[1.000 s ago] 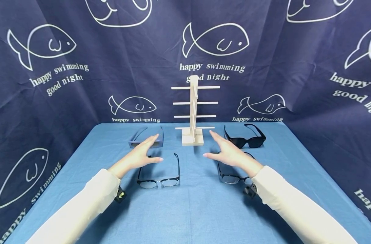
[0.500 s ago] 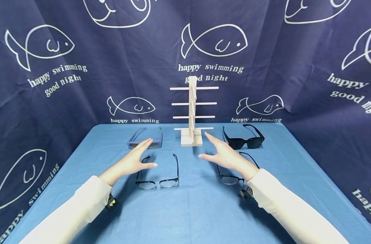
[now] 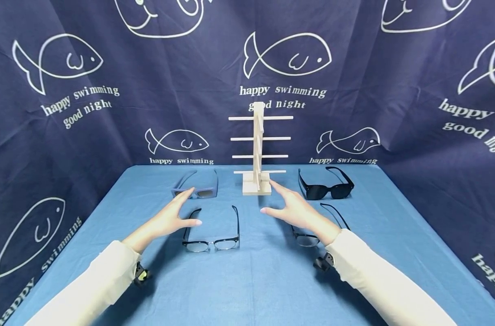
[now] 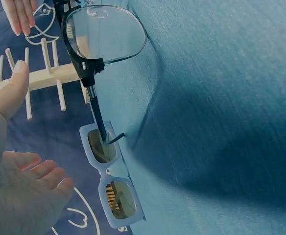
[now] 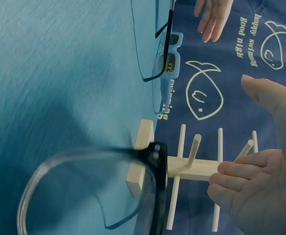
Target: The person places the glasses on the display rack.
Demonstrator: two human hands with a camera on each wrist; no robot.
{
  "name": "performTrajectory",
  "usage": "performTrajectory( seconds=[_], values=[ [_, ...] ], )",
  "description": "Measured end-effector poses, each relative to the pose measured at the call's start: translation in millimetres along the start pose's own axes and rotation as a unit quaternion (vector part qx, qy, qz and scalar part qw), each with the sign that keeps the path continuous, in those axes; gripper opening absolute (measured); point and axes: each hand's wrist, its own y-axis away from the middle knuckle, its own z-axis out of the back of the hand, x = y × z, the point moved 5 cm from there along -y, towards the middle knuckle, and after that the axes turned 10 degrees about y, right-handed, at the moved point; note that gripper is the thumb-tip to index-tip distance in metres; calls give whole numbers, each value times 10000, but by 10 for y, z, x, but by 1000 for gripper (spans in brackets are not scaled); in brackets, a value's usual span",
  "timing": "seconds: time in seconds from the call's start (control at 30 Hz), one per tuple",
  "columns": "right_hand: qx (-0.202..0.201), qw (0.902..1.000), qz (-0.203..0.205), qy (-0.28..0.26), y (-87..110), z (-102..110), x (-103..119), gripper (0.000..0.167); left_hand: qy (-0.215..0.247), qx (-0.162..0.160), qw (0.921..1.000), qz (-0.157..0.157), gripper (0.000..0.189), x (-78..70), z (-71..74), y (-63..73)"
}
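Observation:
My left hand [image 3: 166,220] hovers over the table with fingers extended and thumb apart, holding nothing. Nearest to it are half-rim glasses [image 3: 210,243] with black brows, temples pointing away, and the blue-framed sunglasses [image 3: 207,193] behind, partly covered by my fingertips in the head view. My right hand [image 3: 298,210] is likewise spread and holds nothing. Below it lie dark-framed clear glasses [image 3: 306,240], partly hidden by that hand and wrist. Black sunglasses [image 3: 330,191] sit behind them. The left wrist view shows the half-rim glasses [image 4: 106,34] up close.
A pale wooden display rack [image 3: 258,149] with several crossbars stands at the back middle, no glasses on it. Blue cloth [image 3: 247,280] covers the table. A dark blue curtain [image 3: 215,68] with fish drawings hangs behind and at both sides.
Both hands have drifted left in the head view and drawn slightly back, the left farther out from the middle. The glasses and rack have stayed in place.

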Motion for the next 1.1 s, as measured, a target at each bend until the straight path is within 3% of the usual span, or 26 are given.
performTrajectory(
  seconds=[0.4,0.77,1.1],
  values=[
    [-51,9996,45,-283,-15,-55,82,89,247,-13,9997,48,102,63,-6,78],
    [82,9980,-34,-626,33,-188,183,89,505,7,9984,266,102,192,40,265],
    [11,9973,-77,-729,74,-365,305,83,1001,127,9946,244,100,243,7,339]
  ],
)
